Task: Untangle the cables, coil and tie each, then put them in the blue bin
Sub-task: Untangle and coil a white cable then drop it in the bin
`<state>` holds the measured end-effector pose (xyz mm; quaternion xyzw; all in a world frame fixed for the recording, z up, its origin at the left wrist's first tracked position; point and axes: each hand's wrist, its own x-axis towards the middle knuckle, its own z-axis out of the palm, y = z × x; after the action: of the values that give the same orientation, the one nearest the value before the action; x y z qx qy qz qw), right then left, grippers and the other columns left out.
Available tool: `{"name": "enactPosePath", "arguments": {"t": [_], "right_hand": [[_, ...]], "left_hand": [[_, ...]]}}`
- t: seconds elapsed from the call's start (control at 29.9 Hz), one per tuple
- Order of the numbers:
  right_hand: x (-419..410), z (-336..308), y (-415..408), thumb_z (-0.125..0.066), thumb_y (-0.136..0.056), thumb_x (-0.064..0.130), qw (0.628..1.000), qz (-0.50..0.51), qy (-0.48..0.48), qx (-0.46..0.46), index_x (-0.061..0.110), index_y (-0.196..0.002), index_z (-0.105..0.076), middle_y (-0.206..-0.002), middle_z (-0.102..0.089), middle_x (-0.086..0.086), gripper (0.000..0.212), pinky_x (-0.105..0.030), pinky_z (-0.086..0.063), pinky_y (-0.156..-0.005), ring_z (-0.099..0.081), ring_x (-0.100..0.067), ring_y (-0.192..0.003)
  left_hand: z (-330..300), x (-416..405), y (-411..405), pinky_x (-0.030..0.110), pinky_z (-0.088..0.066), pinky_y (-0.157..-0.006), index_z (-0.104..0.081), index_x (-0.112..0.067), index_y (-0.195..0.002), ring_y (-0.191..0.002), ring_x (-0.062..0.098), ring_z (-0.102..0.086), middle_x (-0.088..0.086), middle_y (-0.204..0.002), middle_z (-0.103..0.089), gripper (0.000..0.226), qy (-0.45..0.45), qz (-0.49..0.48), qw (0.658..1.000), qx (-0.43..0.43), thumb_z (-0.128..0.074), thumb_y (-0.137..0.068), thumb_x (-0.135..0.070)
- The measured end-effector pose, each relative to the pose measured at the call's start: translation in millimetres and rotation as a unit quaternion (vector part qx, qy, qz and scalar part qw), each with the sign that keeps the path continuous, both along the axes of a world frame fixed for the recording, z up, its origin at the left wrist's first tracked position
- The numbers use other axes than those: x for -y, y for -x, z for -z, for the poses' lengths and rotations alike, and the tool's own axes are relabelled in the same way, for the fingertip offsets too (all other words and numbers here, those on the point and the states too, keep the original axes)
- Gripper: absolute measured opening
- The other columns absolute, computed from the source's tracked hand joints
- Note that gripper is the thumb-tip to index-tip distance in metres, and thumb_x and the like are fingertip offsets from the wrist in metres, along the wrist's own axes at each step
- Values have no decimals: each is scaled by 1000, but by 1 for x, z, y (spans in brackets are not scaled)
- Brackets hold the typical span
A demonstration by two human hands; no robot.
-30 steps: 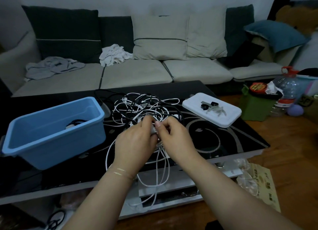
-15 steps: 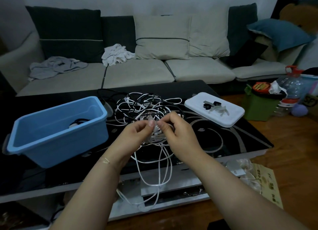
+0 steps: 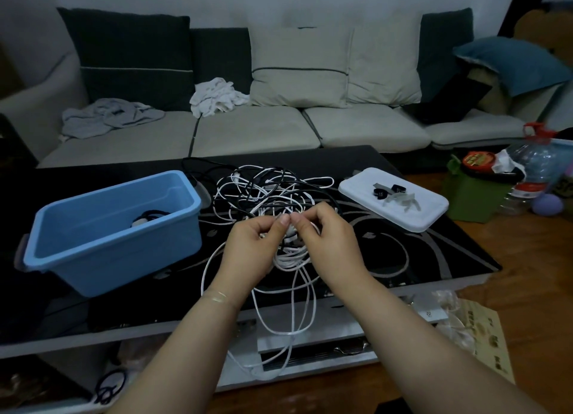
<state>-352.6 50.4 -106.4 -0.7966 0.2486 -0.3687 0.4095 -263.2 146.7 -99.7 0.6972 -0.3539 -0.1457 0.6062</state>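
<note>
The black glass surface point(image 3: 418, 258) in front of you carries the blue bin point(image 3: 111, 227) on its left side, with one coiled cable point(image 3: 148, 217) already lying inside. Just right of the bin sits the tangle of black and white cables point(image 3: 273, 193), and beyond that a white lid point(image 3: 415, 215) holding a few small ties point(image 3: 387, 193). Your left hand point(image 3: 251, 252) and right hand point(image 3: 328, 243) meet over the near edge of the tangle, fingertips almost touching, both pinching a partly coiled white cable point(image 3: 291, 258) whose loose loops hang down past the surface edge.
</note>
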Motion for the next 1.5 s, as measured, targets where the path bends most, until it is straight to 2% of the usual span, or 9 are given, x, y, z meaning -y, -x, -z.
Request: {"name": "enactPosePath", "arguments": {"t": [0.17, 0.33, 0.47, 0.64, 0.9, 1.04, 1.1, 1.17, 1.5], "right_hand": [[1, 0, -6, -64, -89, 36, 1000, 17, -11, 1, 27, -75, -56, -77, -64, 6, 18, -39, -49, -74, -60, -15, -78], [-2, 0, -9, -63, -90, 34, 997, 31, -61, 25, 21, -76, -59, -75, -65, 6, 19, -34, -49, -71, -61, -13, -76], [-3, 2, -14, -64, -90, 31, 988, 38, -140, 55, 9, -78, -64, -74, -68, -3, 25, -34, -52, -72, -66, -20, -76], [-7, 1, -20, -65, -90, 24, 954, 20, -285, 89, 8, -66, -61, -63, -64, -4, 30, -27, -48, -72, -61, -15, -67], [-9, 3, -27, -63, -93, 27, 895, -33, -443, 40, 10, -73, -64, -51, -63, 1, 26, -35, -47, -72, -58, -17, -61], [-12, 6, -28, -60, -94, 27, 897, -43, -437, 41, 8, -75, -64, -58, -63, -5, 27, -36, -48, -76, -59, -21, -64], [-13, 2, -26, -61, -93, 28, 938, -45, -343, 26, 12, -74, -63, -64, -65, -5, 25, -33, -48, -79, -63, -21, -70], [-16, -1, -26, -63, -92, 24, 966, -61, -248, 34, 14, -72, -61, -64, -65, -3, 22, -25, -48, -70, -64, -13, -65], [-26, 8, -32, -72, -84, 20, 987, -77, -133, 44, 25, -70, -61, -83, -67, -2, 18, -18, -48, -69, -61, -5, -73]], "left_hand": [[-8, -7, 3, 21, -48, -57, -74, -33, -88, -74, 25, -60, 30, -90, -68, 52, 9, 20, 998, -63, -29, -89, -59], [-5, -7, 1, 4, -45, -68, -72, -31, -107, -101, 6, -63, -2, -108, -72, 31, -3, 53, 995, -87, -45, -98, -41], [8, -4, -8, 11, -37, -101, -66, -34, -120, -126, -1, -47, -15, -134, -57, 28, -48, 34, 991, 119, -49, -99, -37], [10, -12, -18, 36, -48, -90, -60, -35, -127, -105, 18, -57, -14, -130, -60, 43, -142, -26, 887, 440, -37, -92, -46], [3, -22, -25, 29, -48, -58, -74, -28, -94, -70, 18, -63, -13, -92, -73, 17, -120, -44, 829, 544, -58, -89, -31], [2, -23, -26, 32, -55, -70, -76, -31, -91, -84, 14, -67, -13, -96, -73, 14, -127, -29, 881, 455, -62, -90, -30], [-7, -27, -31, 27, -55, -80, -76, -32, -98, -91, 8, -68, -13, -99, -74, 14, -96, -5, 969, 227, -69, -87, -27], [-17, -32, -39, 20, -55, -73, -75, -27, -101, -85, 7, -70, -9, -90, -75, 19, -75, 28, 995, 61, -73, -83, -21], [-33, -50, -49, 16, -54, -71, -72, -11, -94, -75, 8, -70, 6, -83, -75, 17, -141, 127, 981, 46, -77, -78, -13]]}}
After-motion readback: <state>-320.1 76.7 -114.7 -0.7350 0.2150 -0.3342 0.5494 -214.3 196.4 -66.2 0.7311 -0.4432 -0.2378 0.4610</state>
